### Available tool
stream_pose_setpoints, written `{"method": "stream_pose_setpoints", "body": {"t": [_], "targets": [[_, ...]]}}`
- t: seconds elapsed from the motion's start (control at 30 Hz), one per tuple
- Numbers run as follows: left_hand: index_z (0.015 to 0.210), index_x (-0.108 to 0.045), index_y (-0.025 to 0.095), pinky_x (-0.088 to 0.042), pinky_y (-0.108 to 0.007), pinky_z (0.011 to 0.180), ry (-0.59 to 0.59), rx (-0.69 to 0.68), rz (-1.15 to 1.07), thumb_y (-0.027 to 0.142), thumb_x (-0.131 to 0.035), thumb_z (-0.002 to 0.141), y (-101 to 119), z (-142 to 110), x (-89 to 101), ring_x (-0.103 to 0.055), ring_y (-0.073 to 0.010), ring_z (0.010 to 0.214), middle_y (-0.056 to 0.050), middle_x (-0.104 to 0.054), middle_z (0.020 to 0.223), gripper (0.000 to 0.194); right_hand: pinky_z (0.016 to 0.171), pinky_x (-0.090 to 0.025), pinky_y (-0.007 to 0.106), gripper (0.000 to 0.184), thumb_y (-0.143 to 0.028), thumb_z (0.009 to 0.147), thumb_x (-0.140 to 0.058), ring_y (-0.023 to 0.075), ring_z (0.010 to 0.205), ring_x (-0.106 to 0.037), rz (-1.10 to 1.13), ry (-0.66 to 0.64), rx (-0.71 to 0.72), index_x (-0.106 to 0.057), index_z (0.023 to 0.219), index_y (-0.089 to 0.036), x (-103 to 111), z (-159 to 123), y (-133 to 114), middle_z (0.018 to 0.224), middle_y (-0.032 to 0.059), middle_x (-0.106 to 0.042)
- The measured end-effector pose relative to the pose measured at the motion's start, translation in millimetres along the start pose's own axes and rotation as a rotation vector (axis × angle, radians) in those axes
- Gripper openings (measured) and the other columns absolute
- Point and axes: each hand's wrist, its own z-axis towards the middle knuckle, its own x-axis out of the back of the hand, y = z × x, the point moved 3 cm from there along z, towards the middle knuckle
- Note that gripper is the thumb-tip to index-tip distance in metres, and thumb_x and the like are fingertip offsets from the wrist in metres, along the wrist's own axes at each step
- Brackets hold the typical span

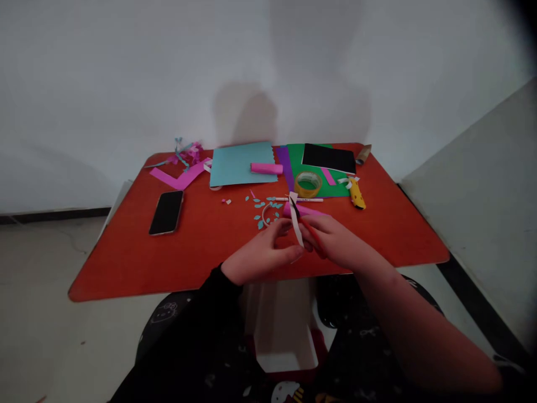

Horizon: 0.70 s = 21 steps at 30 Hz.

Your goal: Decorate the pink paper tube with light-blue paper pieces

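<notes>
Both hands meet over the near middle of a small red table (126, 263). My left hand (262, 254) pinches the lower end of a narrow white paper strip (296, 223) that stands up between the hands. My right hand (335, 240) is closed on red-handled scissors (310, 230), whose dark blades reach the strip near its top. Just behind the hands lie a pink paper piece (308, 210) and several small teal paper cuttings (264, 210).
A black phone (166, 212) lies at the left. Along the back are pink scraps (182, 168), a teal sheet (242, 162) with a pink block (267, 168), green paper (312, 168), a black sheet (329, 158), a tape roll (307, 183), a pen (300, 199) and a yellow cutter (357, 196).
</notes>
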Motion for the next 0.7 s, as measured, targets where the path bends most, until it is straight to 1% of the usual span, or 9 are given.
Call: {"method": "stream_pose_setpoints", "body": {"t": [0.1,0.23,0.37,0.43,0.57,0.7], "targets": [[0.145,-0.051,0.02,-0.036,-0.055,0.12,-0.017,-0.019,-0.039,0.062,-0.071,0.086,1.1,0.0,-1.8,-0.044,-0.0371,0.147,-0.018,-0.047,0.159,0.075,0.062,-0.043,0.027,0.04,-0.054,0.1,-0.052,0.0143,0.064,-0.052,0.016,0.017,0.008,-0.073,0.106,-0.02,-0.2,0.1,1.0,0.069,-0.0012,-0.058],[0.143,-0.052,0.021,-0.038,-0.055,0.118,-0.048,-0.046,-0.186,0.061,-0.072,0.086,0.4,2.6,-8.9,-0.045,-0.0376,0.146,-0.018,-0.047,0.159,0.072,0.065,-0.044,0.028,0.039,-0.053,0.1,-0.052,0.015,0.066,-0.053,0.045,0.065,0.037,-0.069,0.091,-0.02,-2.7,1.1,1.6,0.067,-0.0019,-0.056],[0.139,-0.053,0.016,-0.04,-0.055,0.116,-0.002,-0.07,-0.244,0.062,-0.071,0.085,-6.3,8.0,-16.8,-0.051,-0.0383,0.137,-0.02,-0.056,0.146,0.073,0.066,-0.044,0.028,0.04,-0.055,0.099,-0.053,0.0155,0.07,-0.053,0.1,0.115,0.077,-0.062,0.08,-0.02,-8.1,3.1,2.6,0.073,-0.0006,-0.06],[0.138,-0.053,0.014,-0.039,-0.054,0.116,0.028,-0.078,-0.234,0.062,-0.07,0.085,-10.7,10.2,-18.9,-0.051,-0.0382,0.136,-0.02,-0.056,0.143,0.074,0.066,-0.044,0.029,0.043,-0.056,0.099,-0.052,0.0154,0.069,-0.052,0.106,0.131,0.104,-0.058,0.076,-0.021,-10.6,4.4,4.0,0.074,-0.0002,-0.059],[0.136,-0.052,0.015,-0.044,-0.051,0.111,0.049,-0.08,-0.252,0.06,-0.07,0.085,-15.7,12.2,-20.5,-0.053,-0.0363,0.132,-0.019,-0.056,0.141,0.071,0.067,-0.045,0.03,0.047,-0.06,0.1,-0.048,0.0167,0.071,-0.052,0.086,0.159,0.145,-0.055,0.073,-0.022,-13.7,7.0,6.2,0.073,0.0007,-0.058],[0.132,-0.053,0.014,-0.045,-0.051,0.109,0.078,-0.07,-0.247,0.063,-0.069,0.085,-15.0,13.0,-21.4,-0.055,-0.0353,0.127,-0.018,-0.06,0.132,0.07,0.069,-0.046,0.031,0.049,-0.064,0.098,-0.049,0.0173,0.072,-0.052,0.133,0.177,0.184,-0.054,0.073,-0.023,-17.1,8.8,5.6,0.075,0.0014,-0.058]]}}
